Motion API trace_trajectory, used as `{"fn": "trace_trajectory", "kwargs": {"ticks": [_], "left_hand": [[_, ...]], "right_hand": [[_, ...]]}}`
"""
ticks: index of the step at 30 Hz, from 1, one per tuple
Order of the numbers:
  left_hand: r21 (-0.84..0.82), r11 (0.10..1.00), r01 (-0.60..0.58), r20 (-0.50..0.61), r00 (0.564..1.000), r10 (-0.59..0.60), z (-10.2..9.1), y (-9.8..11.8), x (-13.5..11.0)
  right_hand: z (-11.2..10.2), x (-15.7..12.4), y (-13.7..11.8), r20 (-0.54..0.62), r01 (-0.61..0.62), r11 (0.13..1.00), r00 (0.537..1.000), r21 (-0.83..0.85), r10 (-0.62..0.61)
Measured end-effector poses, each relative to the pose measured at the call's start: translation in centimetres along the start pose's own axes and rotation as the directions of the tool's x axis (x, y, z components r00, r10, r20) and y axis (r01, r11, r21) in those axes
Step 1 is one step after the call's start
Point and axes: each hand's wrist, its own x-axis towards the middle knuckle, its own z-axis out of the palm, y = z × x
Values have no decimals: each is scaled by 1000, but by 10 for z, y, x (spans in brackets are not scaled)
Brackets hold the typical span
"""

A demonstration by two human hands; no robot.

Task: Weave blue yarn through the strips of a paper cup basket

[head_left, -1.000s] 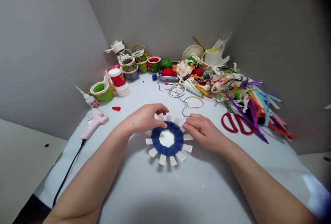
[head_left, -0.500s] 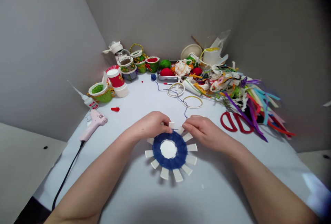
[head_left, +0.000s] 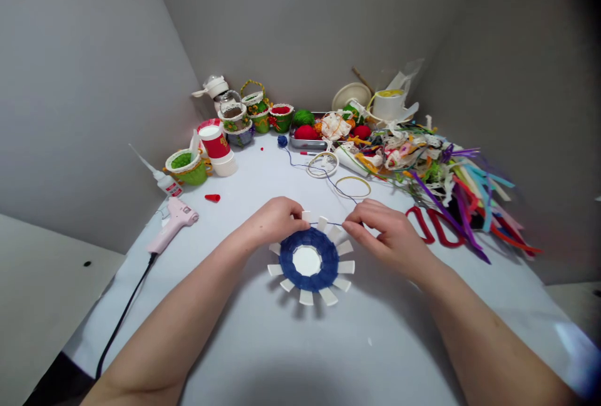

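Walls (head_left: 319,24) rise grey beyond the white worktop (head_left: 263,350). Well in from its side edges, the left hand (head_left: 280,221) pinches a blue-woven disc (head_left: 308,281) by its far rim; the right hand (head_left: 387,234) grips blue yarn (head_left: 334,224).

Two bare forearms (head_left: 201,296) taper to narrower wrists (head_left: 244,240) and bare fingers (head_left: 369,213).

The white tabletop (head_left: 328,350) is carrying a pink glue gun (head_left: 173,221), 1 red cap (head_left: 213,198), 1 blue yarn ball (head_left: 282,141), 2 hoops (head_left: 353,196), a metal tray (head_left: 306,144), red-handled scissors (head_left: 425,226) and tangled trimmings (head_left: 399,149)
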Motion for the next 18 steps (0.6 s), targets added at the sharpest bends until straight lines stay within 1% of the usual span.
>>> {"fn": "trace_trajectory", "kwargs": {"ticks": [3,5,9,13,15,18], "left_hand": [[0,1000,-3,-18,1000,3,-1,-2,1],[-6,1000,-4,-30,1000,3,-2,-3,2],[-83,996,23,-41,999,-26,-5,-9,4],[-207,977,46,-52,997,-58,-6,-16,6],[-215,975,58,-63,995,-73,-6,-18,7],[-192,979,66,-72,994,-81,-5,-17,8]], "right_hand": [[0,0,-1,56,88,996,995,-25,-86],[-1,0,0,75,94,994,993,-47,-90],[2,1,7,129,8,993,992,-121,7],[10,3,13,209,-74,983,972,-166,109],[13,3,15,221,-111,983,965,-143,141],[17,3,16,207,-188,981,959,-56,196]]}}
